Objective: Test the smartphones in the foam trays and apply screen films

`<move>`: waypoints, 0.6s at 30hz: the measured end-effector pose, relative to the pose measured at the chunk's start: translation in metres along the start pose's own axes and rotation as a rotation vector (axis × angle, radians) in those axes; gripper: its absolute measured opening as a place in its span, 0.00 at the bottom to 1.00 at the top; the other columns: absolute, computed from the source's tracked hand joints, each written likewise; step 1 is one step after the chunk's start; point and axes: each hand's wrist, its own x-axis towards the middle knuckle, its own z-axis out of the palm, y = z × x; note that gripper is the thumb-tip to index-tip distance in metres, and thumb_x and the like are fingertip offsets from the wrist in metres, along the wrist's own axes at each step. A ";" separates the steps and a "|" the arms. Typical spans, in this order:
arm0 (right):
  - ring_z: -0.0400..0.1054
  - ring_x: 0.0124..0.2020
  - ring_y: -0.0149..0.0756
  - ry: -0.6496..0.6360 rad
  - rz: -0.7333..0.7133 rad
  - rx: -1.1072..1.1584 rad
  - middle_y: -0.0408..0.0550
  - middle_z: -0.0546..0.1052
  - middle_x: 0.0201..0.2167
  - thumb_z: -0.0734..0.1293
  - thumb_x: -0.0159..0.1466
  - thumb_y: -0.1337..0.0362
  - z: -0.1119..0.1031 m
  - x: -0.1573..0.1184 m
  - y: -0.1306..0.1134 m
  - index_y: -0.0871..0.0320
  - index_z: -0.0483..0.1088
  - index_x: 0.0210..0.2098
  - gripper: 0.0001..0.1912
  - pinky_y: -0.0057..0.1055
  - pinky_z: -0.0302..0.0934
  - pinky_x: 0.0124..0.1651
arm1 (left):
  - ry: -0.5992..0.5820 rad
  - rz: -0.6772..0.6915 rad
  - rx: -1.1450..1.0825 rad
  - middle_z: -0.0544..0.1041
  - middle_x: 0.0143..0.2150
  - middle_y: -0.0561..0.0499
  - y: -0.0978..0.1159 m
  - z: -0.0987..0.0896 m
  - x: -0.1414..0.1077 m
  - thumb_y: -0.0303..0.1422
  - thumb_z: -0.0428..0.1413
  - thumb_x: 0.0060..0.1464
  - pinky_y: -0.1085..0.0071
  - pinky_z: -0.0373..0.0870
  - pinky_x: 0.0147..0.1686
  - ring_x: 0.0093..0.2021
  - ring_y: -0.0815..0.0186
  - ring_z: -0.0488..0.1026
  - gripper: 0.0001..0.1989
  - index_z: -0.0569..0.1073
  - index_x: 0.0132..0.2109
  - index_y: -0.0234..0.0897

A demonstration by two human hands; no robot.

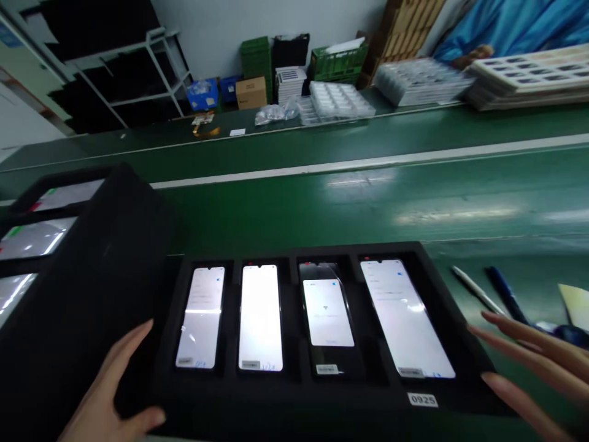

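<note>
A black foam tray (340, 399) lies in front of me, with several lit smartphones in its slots. One phone (327, 313) shows a smaller lit area with a Wi-Fi symbol; the rightmost phone (405, 319) has a bright white screen. A label reading 0925 (422, 399) sits on the tray's front right. My left hand (110, 387) is at the tray's left end, thumb and fingers apart. At the right end, my right hand (538, 362) has its fingers spread, the tips close to the tray's edge. Whether either hand touches the tray I cannot tell. Both hands hold nothing.
Stacked black trays (115, 245) with phones rise on the left. A white pen (478, 290) and a blue pen (506, 293) lie right of the tray. Beyond the green bench (276, 209) are plastic trays (340, 100), stacked white trays (534, 77) and a person in blue (515, 27).
</note>
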 end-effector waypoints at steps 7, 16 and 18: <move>0.73 0.57 0.53 -0.136 -0.212 0.120 0.49 0.75 0.63 0.65 0.74 0.58 0.014 0.022 -0.063 0.41 0.69 0.68 0.24 0.53 0.74 0.49 | 0.049 0.084 0.061 0.66 0.73 0.46 0.022 0.009 0.013 0.54 0.57 0.62 0.26 0.69 0.64 0.70 0.36 0.66 0.38 0.56 0.76 0.62; 0.71 0.59 0.46 -0.133 -0.409 0.192 0.48 0.77 0.63 0.61 0.78 0.50 0.027 0.075 -0.115 0.50 0.80 0.47 0.18 0.49 0.64 0.58 | 0.030 0.522 0.161 0.69 0.69 0.44 0.071 0.018 0.040 0.48 0.58 0.66 0.52 0.40 0.80 0.69 0.52 0.66 0.37 0.57 0.77 0.46; 0.71 0.58 0.47 -0.142 -0.408 0.160 0.47 0.77 0.63 0.60 0.77 0.50 0.026 0.065 -0.111 0.50 0.80 0.47 0.18 0.51 0.65 0.58 | 0.039 0.437 0.132 0.69 0.69 0.43 0.060 0.017 0.029 0.49 0.58 0.66 0.45 0.45 0.78 0.69 0.48 0.66 0.37 0.57 0.76 0.49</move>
